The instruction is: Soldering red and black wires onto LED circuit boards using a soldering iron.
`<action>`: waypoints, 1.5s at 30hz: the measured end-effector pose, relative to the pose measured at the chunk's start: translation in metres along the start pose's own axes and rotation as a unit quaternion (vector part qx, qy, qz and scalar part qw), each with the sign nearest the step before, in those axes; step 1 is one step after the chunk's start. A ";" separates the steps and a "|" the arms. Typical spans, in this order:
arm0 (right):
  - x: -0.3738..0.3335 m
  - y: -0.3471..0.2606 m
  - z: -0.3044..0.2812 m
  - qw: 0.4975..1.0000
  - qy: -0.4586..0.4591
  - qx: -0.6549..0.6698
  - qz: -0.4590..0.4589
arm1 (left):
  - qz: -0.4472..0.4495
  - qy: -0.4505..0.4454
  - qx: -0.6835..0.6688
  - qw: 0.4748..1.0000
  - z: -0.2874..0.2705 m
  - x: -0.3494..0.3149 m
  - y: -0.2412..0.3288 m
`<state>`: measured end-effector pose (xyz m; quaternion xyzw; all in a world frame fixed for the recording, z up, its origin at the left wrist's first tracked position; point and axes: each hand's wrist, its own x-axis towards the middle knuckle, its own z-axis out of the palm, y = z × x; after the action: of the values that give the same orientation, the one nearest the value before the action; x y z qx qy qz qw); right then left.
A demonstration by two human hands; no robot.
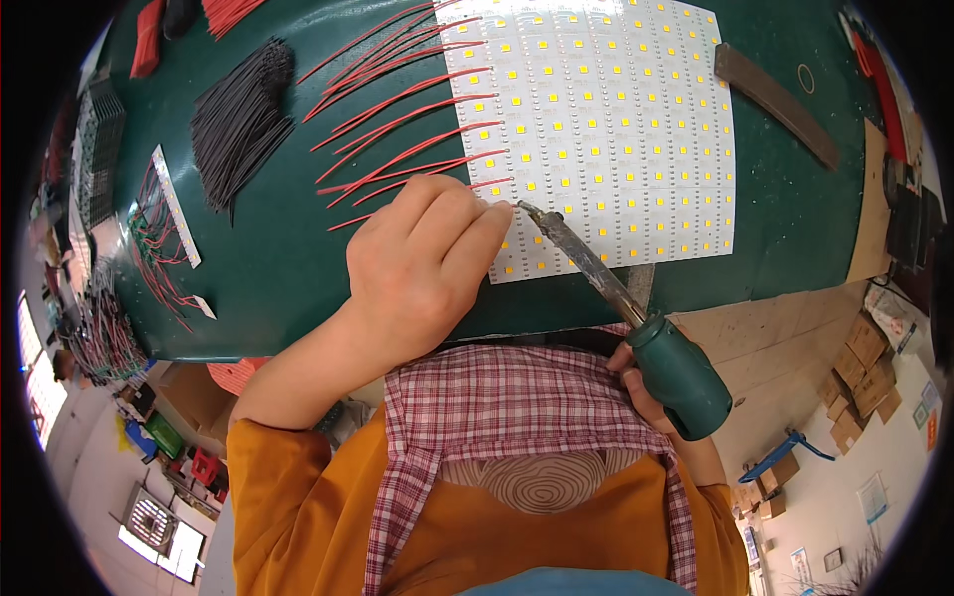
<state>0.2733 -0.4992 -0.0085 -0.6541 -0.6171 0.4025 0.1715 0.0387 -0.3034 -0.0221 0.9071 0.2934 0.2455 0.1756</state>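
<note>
A white LED board (613, 164) with rows of small yellow chips lies on the green table. Several red wires (397, 112) reach out from its left edge, their ends on the pads. My left hand (427, 260) is closed over the board's lower left, pinching a red wire (346, 224) whose tail shows left of the knuckles. My right hand (644, 389) grips the green handle of a soldering iron (681, 375). The iron's tip is at the board, just beside my left fingertips. My fingers hide the end of the held wire.
Left of the board lie a bundle of black wires (237, 124) and a narrow LED strip (177, 207) with thin wires. More red wires (231, 14) are at the far left. A brown curved bar (780, 99) rests by the board's right edge. Cardboard boxes (863, 363) stand beyond the table.
</note>
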 end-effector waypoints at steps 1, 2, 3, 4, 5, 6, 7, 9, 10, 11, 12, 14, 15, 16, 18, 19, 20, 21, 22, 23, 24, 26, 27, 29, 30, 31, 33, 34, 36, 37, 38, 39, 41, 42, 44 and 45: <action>0.001 -0.001 0.000 1.000 -0.003 0.014 0.010 | 0.000 0.003 0.004 1.000 0.000 -0.001 -0.001; 0.001 -0.001 0.001 0.999 -0.007 0.027 0.019 | -0.001 0.005 0.008 1.000 0.000 -0.001 -0.001; 0.000 0.001 0.001 0.999 -0.006 0.028 0.019 | -0.001 0.005 0.008 1.000 0.001 -0.002 -0.001; -0.001 0.002 0.002 1.000 -0.002 0.023 0.012 | 0.004 0.008 0.005 1.000 0.002 -0.002 -0.002; -0.001 0.003 0.003 1.000 0.003 0.018 0.005 | 0.009 0.011 0.002 1.000 0.002 -0.002 -0.003; -0.001 0.002 0.002 1.000 0.004 0.018 0.005 | 0.009 0.011 0.002 1.000 0.002 -0.002 -0.003; 0.002 -0.002 0.001 1.000 0.008 0.027 0.006 | 0.012 0.010 0.008 1.000 0.002 -0.003 -0.003; 0.003 -0.002 0.001 0.999 0.011 0.037 0.008 | 0.014 0.008 0.015 1.000 0.002 -0.004 -0.002; 0.002 -0.001 0.001 0.999 0.010 0.036 0.006 | 0.013 0.006 0.019 1.000 0.002 -0.003 -0.002; 0.002 0.000 0.001 0.999 0.010 0.034 0.005 | 0.012 0.003 0.024 1.000 0.002 -0.003 -0.002; 0.002 0.000 0.000 0.999 0.009 0.033 0.005 | 0.012 0.004 0.023 1.000 0.002 -0.002 -0.001; 0.004 -0.003 -0.001 0.999 0.003 0.040 0.012 | 0.010 -0.003 0.033 0.999 0.001 -0.002 0.000; 0.005 -0.003 0.000 0.999 0.003 0.040 0.012 | 0.010 -0.003 0.034 0.999 0.002 -0.003 -0.002; 0.006 -0.004 0.000 0.999 0.012 0.049 0.011 | 0.028 0.010 0.049 0.998 0.005 -0.005 -0.005; 0.009 -0.007 0.000 0.998 0.020 0.059 0.011 | 0.047 0.022 0.065 0.997 0.007 -0.008 -0.006; 0.012 -0.011 -0.002 0.998 0.002 0.055 0.032 | 0.051 0.021 0.071 0.996 0.007 -0.008 -0.006; 0.013 -0.013 -0.004 0.997 -0.016 0.050 0.053 | 0.055 0.020 0.078 0.995 0.007 -0.009 -0.006; 0.011 -0.009 -0.001 0.997 -0.017 0.050 0.053 | 0.055 0.020 0.078 0.995 0.008 -0.009 -0.006; 0.008 -0.003 0.002 0.999 0.002 0.037 0.032 | 0.057 0.019 0.078 0.995 0.007 -0.008 -0.006; 0.006 0.001 0.005 0.999 0.021 0.023 0.011 | 0.060 0.018 0.077 0.995 0.007 -0.007 -0.006; 0.004 0.002 0.005 0.999 0.022 0.021 0.012 | 0.060 0.019 0.076 0.995 0.007 -0.006 -0.005; 0.003 0.004 0.006 0.998 0.020 0.042 0.039 | 0.063 0.009 0.083 0.995 0.008 -0.005 -0.004; 0.002 0.005 0.006 0.998 0.021 0.041 0.040 | 0.064 0.010 0.081 0.995 0.009 -0.004 -0.005; 0.001 0.005 0.009 0.995 0.046 0.083 0.034 | 0.066 0.011 0.083 0.994 0.009 -0.005 -0.005; -0.001 0.005 0.007 0.995 0.047 0.084 0.032 | 0.066 0.012 0.085 0.994 0.009 -0.004 -0.005; -0.003 0.003 0.005 0.983 0.042 0.171 0.047 | 0.066 0.012 0.087 0.994 0.009 -0.004 -0.005; -0.001 -0.003 -0.003 0.955 0.032 0.278 0.100 | 0.065 0.016 0.094 0.993 0.006 -0.004 -0.002; -0.003 -0.004 -0.005 0.957 0.030 0.275 0.093 | 0.047 0.002 0.069 0.996 0.002 -0.003 0.001; -0.004 0.005 -0.004 0.982 0.008 0.183 0.036 | 0.021 -0.015 0.062 0.998 0.002 -0.002 0.004; -0.003 0.007 0.000 0.982 -0.004 0.191 0.005 | 0.014 -0.031 0.059 0.998 0.001 -0.004 0.004; -0.009 0.004 0.000 0.961 0.028 0.267 0.064 | 0.023 -0.029 0.071 0.997 0.004 -0.003 0.005; -0.012 0.002 0.000 0.930 0.056 0.342 0.124 | 0.032 -0.025 0.069 0.997 0.006 -0.003 0.005; -0.008 0.002 0.003 0.928 0.055 0.354 0.098 | 0.041 -0.021 0.077 0.996 0.010 -0.005 0.005; -0.004 0.001 0.004 0.924 0.068 0.365 0.093 | 0.046 -0.020 0.078 0.996 0.011 -0.008 0.002; 0.003 -0.003 0.005 0.920 0.068 0.377 0.081 | 0.047 -0.013 0.081 0.996 0.009 -0.012 0.002; 0.004 -0.003 0.005 0.917 0.072 0.381 0.094 | 0.055 -0.014 0.068 0.996 0.006 -0.011 0.000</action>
<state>0.2668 -0.4958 -0.0106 -0.6214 -0.3384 0.5730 0.4135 0.0343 -0.3112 -0.0309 0.9349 0.2569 0.2216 0.1040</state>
